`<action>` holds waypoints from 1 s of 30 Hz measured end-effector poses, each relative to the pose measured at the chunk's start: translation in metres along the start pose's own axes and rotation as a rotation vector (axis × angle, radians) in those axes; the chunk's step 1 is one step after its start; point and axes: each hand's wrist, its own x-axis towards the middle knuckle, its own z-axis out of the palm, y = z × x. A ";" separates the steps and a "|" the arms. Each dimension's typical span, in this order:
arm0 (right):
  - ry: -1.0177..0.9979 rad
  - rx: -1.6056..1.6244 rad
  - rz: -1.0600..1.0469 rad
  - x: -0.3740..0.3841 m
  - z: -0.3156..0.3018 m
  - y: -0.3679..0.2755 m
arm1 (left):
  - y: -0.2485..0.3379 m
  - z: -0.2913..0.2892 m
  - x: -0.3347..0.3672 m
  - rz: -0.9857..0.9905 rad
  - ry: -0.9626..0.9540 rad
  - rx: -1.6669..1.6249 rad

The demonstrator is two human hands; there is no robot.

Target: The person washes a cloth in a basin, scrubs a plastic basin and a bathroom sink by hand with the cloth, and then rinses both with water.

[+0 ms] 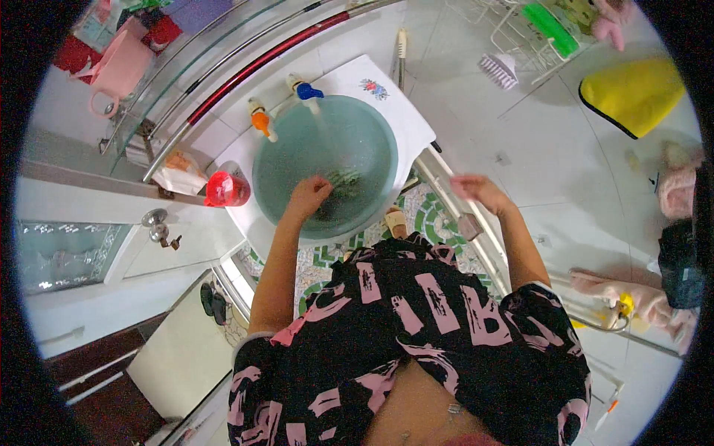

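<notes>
A round blue-green basin [320,126] of water sits in the white washstand, and water runs into it from the tap with the blue handle [308,91]. A dark, mottled green patch [343,183] shows in the basin; I cannot tell its kind. My left hand [309,196] hovers over the basin's near side beside that patch, with its fingers curled together. Whether anything is in them is hidden. Off to the right, my right hand [482,193] is held in the air away from the basin, fingers stretched out and slightly blurred, holding nothing visible.
An orange-handled tap [259,121] is left of the blue one. On the washstand's left corner stands a red cup [226,189]. A glass shelf holds a pink container [123,67]. At right are a scrubbing brush [499,71], a wire rack [513,33] and a yellow cloth [634,95].
</notes>
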 end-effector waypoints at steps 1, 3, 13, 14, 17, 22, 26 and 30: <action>-0.053 0.270 -0.107 -0.002 0.003 -0.030 | 0.007 0.003 0.003 0.017 -0.010 0.029; -0.123 0.536 -0.215 -0.008 0.017 -0.077 | 0.014 0.005 0.001 0.029 -0.009 0.019; -0.544 0.638 -0.383 0.013 0.070 -0.168 | 0.014 -0.018 -0.038 0.016 0.218 -0.028; -0.516 0.573 -0.360 0.023 0.077 -0.168 | 0.012 -0.017 -0.040 -0.009 0.240 -0.034; -0.501 0.352 -0.219 0.074 0.103 -0.156 | 0.006 -0.014 -0.038 -0.028 0.249 -0.025; -0.571 -0.574 -0.142 0.186 0.156 -0.118 | -0.019 0.001 -0.016 -0.123 0.173 -0.078; -0.327 -1.301 -0.501 0.208 0.211 -0.092 | -0.078 0.045 -0.005 -0.084 0.336 0.175; 0.122 -1.227 -0.717 0.277 0.242 -0.006 | -0.071 0.056 0.026 -0.319 0.080 0.138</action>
